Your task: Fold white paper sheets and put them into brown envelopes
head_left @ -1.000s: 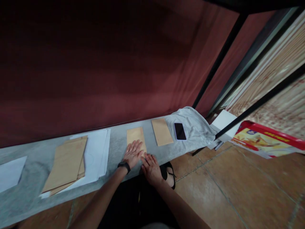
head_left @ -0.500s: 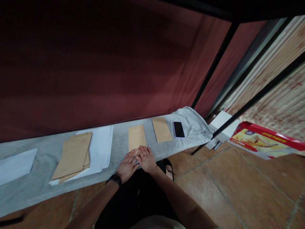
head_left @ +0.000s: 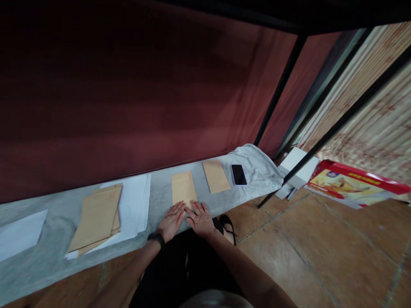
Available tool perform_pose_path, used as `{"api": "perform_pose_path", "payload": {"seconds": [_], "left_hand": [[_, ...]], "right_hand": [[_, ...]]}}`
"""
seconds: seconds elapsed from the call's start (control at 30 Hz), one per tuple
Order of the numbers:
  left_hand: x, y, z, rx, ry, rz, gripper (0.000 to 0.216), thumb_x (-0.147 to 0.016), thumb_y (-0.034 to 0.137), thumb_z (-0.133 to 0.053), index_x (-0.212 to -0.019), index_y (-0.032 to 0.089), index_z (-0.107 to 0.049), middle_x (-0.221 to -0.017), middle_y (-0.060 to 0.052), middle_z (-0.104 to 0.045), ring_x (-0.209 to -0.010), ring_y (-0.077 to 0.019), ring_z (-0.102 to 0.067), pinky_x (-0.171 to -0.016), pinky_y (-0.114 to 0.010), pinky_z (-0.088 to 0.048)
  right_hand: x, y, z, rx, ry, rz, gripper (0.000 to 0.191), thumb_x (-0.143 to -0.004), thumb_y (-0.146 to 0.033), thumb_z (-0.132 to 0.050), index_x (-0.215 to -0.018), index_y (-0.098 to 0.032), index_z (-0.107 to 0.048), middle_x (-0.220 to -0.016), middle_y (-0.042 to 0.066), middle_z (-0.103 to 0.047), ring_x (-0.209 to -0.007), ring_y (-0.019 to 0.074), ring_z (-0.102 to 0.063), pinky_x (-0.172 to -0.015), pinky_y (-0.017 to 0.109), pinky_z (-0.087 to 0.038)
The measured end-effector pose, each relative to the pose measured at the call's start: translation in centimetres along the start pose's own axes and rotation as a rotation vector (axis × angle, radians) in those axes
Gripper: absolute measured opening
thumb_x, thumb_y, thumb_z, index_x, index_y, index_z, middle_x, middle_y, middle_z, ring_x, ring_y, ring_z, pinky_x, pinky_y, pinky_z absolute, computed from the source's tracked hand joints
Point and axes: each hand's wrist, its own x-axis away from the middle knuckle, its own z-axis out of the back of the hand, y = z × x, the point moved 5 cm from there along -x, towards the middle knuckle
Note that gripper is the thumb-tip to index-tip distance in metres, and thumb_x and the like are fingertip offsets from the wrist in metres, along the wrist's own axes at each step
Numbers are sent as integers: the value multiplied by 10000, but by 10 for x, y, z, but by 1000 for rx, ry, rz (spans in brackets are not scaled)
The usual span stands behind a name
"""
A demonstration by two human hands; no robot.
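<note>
A brown paper envelope (head_left: 183, 186) lies on the grey cloth in front of me, its near end under my hands. My left hand (head_left: 172, 219) rests flat on its near left side, fingers stretched out, a dark band on the wrist. On the near right side my right hand (head_left: 199, 218) lies flat too, its fingers somewhat spread. The two hands are side by side, thumbs close together. Just right of this envelope is another brown envelope (head_left: 216, 176), untouched. What lies beneath my palms is hidden.
The grey cloth (head_left: 160, 192) covers a long narrow table. Left are a stack of brown envelopes (head_left: 98, 216), white sheets (head_left: 136, 205) and another white sheet (head_left: 22, 233). A phone (head_left: 239, 175) lies right. Black posts (head_left: 281, 92) and a red-yellow box (head_left: 353, 184) stand beyond.
My right hand has shifted slightly right and towards me, its fingers spreading more. My left hand stays flat on the envelope. The view has tilted slightly.
</note>
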Motion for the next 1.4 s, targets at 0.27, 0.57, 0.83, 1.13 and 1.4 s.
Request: {"api": "perform_pose_path", "payload": {"seconds": [0.27,0.57,0.83,1.13,1.4], "left_hand": [[-79,-14,-12,-36,-55,67,587,-1015,448,-236,-1558,240,-310,-1625,-49,-306,-1518,-218,-215,-1225,-459,-188],[-121,-25,-10,-52,-42,79,638,-1005,481,-224,-1563,179,-288,-1614,-84,-328,-1508,-222,-244,-1224,-432,-184],[-131,-24,0,-46,-63,133,618,-1000,481,-283,-1536,182,-355,-1594,-82,-373,-1508,-231,-237,-1229,-431,-176],[-103,-13,3,-28,-71,106,549,-1015,432,-276,-1517,249,-402,-1625,-26,-312,-1514,-237,-218,-1232,-454,-155],[-31,-5,-2,-51,38,146,539,-1030,386,-262,-1540,240,-359,-1621,-49,-313,-1505,-244,-256,-1212,-467,-220]], "right_hand": [[1,-1,2,-67,-30,-36,463,-1011,-460,-471,-1433,-273,-510,-1539,68,-461,-1422,251,-405,-1191,489,-280],[1,1,4,-110,-37,-44,495,-1006,-466,-477,-1462,-274,-474,-1551,71,-443,-1421,253,-408,-1190,482,-294],[1,1,3,-127,-33,-51,496,-1007,-434,-486,-1476,-276,-458,-1565,73,-420,-1431,261,-391,-1188,489,-282],[3,3,-5,-139,-16,-52,489,-998,-426,-507,-1461,-273,-479,-1549,69,-446,-1426,261,-398,-1193,478,-264],[4,2,-2,-111,-6,-18,427,-997,-392,-520,-1413,-299,-533,-1547,65,-450,-1423,254,-408,-1186,492,-268]]}}
